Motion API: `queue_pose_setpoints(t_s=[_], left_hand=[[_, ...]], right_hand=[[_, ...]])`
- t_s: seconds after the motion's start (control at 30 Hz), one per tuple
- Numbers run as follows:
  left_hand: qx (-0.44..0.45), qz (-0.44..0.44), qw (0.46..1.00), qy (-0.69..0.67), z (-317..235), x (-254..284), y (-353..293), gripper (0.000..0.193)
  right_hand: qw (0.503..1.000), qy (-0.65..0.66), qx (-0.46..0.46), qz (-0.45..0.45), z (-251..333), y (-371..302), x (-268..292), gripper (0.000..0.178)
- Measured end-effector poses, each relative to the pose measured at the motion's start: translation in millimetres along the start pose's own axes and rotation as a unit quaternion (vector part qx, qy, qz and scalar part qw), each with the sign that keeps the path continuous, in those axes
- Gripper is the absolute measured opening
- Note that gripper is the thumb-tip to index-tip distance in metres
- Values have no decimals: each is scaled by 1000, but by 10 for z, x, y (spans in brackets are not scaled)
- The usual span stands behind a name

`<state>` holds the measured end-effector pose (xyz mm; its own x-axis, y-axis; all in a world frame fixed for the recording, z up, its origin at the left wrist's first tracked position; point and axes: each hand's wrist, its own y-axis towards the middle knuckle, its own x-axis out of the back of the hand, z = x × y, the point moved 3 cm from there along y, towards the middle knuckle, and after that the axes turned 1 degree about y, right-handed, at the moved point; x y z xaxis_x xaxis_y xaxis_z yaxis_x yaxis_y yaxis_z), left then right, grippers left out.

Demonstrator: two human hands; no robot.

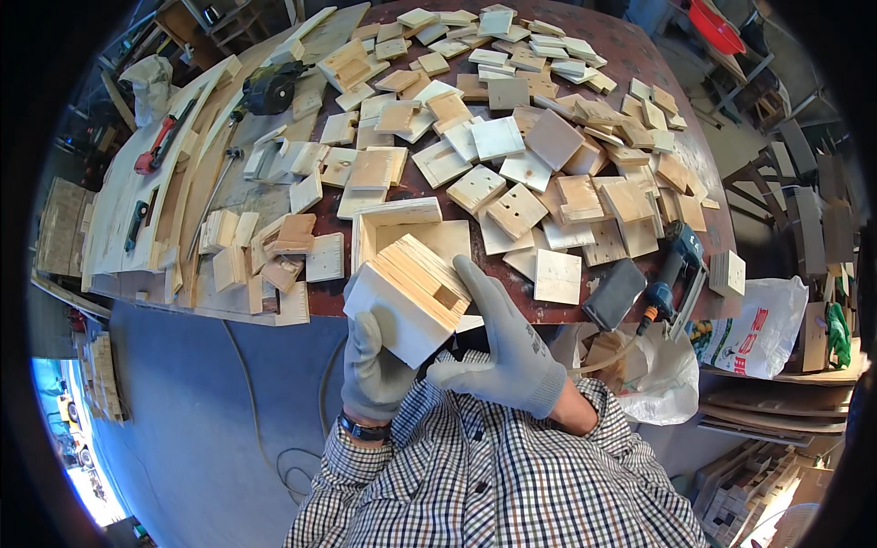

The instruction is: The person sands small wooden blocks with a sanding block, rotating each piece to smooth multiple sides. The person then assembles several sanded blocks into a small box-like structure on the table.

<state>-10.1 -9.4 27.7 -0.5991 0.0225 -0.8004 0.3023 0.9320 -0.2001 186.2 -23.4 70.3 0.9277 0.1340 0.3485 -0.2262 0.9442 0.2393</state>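
Between my hands, above the table's near edge, is a tilted stack of small wooden boards (416, 297). Its layered edges face up, a pale flat face is toward me, and a small gap shows near its right end. My left hand (376, 367), in a grey glove, is closed around its lower left side. The grey-gloved right hand (504, 349) grips the right end, index finger along the upper corner and thumb low near the front. Just beyond, a partly joined wooden box (399, 216) with upright sides lies on the dark red table (345, 309).
Loose wooden squares (521, 137) cover much of the tabletop. A pneumatic nail gun (674, 269) with a hose lies at the right edge, beside a dark block (615, 294). Red-handled pliers (157, 155) and a black tape tool (274, 89) rest on long boards at left. Plastic bags (751, 326) hang at right.
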Motion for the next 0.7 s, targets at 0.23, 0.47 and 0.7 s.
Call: queue_pose_setpoints(t_s=[0.23,0.47,0.7], left_hand=[[-87,12,990,107,33,-9,36,89],[-91,113,928,342,208,-162,143,99],[-96,98,808,573,90,291,428,67]], right_hand=[[985,137,-97,-26,-70,-2,-9,114],[953,230,-106,-166,-97,-442,516,115],[830,-52,-245,-498,123,-2513,1683,104]])
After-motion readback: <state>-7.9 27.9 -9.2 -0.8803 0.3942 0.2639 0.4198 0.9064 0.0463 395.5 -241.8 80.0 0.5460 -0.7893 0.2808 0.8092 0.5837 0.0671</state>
